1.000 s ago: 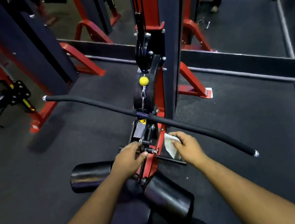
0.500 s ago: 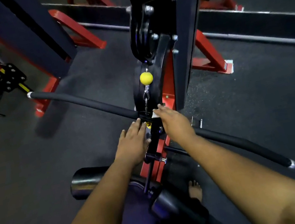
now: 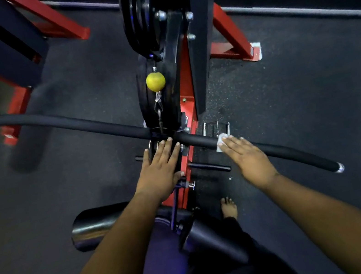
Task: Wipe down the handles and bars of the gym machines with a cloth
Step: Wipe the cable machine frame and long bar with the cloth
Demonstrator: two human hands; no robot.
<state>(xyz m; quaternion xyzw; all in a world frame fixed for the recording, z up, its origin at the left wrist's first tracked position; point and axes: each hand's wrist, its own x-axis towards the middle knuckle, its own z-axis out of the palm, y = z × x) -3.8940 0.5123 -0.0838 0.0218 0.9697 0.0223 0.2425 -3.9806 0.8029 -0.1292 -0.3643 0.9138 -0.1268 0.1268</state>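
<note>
A long black padded pull-down bar (image 3: 76,125) hangs across the view from a cable with a yellow ball (image 3: 155,81). My right hand (image 3: 247,156) lies flat with straight fingers on the bar's right half, pressing a small white cloth (image 3: 220,142) onto it; only the cloth's edge shows past my fingertips. My left hand (image 3: 163,172) is flat with fingers straight, its fingertips at the bar's centre joint by the red and black frame (image 3: 188,111).
Black roller pads (image 3: 94,225) sit below my arms on the machine. A short black peg (image 3: 211,167) sticks out between my hands. My bare foot (image 3: 229,206) stands on the dark rubber floor. Another red and dark machine (image 3: 2,47) is at the upper left.
My right hand slid with the cloth from the bar's centre out to the right along it. Before that both hands rose from the lower frame to the bar. The camera moved closer.
</note>
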